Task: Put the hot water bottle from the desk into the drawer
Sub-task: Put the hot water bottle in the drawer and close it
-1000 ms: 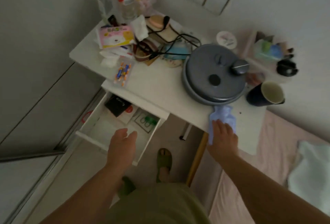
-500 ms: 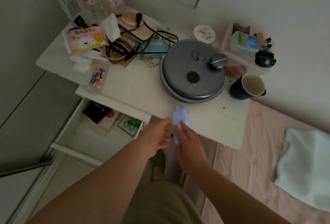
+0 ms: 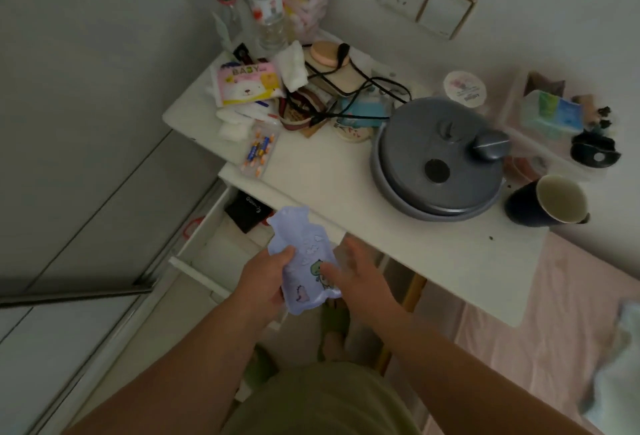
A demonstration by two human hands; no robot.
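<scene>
Your white desk runs out of frame at its right edge, and its back corner is buried under clutter too tangled to sort out. The open drawer below the desk's front edge is partly hidden by your arms; a black item inside is too dim to identify. You hold the lilac hot water bottle above the drawer's near right corner, clear of the desk. Your left hand pinches its left side, thumb on top; your right hand, fingers spread, touches its lower right edge.
</scene>
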